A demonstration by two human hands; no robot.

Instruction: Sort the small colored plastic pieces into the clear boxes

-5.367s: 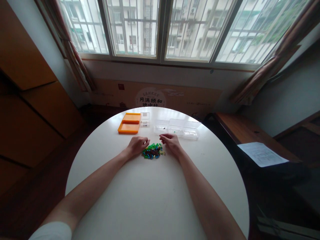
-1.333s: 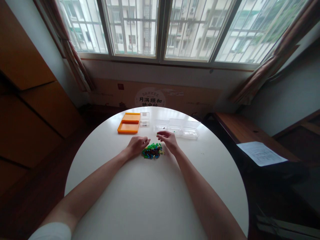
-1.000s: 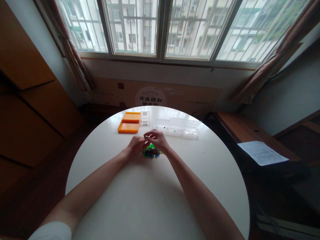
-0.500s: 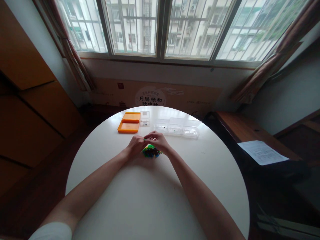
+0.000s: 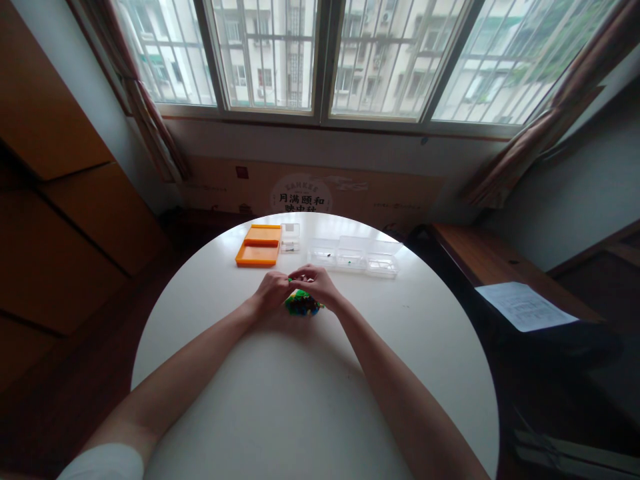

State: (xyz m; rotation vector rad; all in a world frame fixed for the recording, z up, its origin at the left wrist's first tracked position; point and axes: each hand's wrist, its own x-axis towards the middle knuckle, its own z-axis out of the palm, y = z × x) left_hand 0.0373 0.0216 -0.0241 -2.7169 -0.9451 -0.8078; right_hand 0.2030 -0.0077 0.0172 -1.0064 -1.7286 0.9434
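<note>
A small, lumpy multicoloured model [image 5: 304, 305], with green, yellow, blue and black parts, is at the middle of the white round table, below my joined hands. It looks built of tiny pieces, too small to make out singly. My left hand [image 5: 273, 288] is closed at its left side, fingers curled. From the right, my right hand [image 5: 316, 283] arches over the top, its fingertips meeting the left ones. A bit of green shows between the fingers. Whether this belongs to the model is unclear, and the fingertips' exact grip is hidden.
Beyond my hands lie an orange tray [image 5: 257, 255] with two sections, a small clear case [image 5: 290, 239], and a clear plastic box [image 5: 383, 265] with compartments holding a few tiny dark bits. At right, a paper sheet [image 5: 525, 307] rests beside a wooden desk [image 5: 470, 257].
Both hands stay at the same spot over the model, with only a very slight shift of the fingers. Everything on the table keeps its place.
</note>
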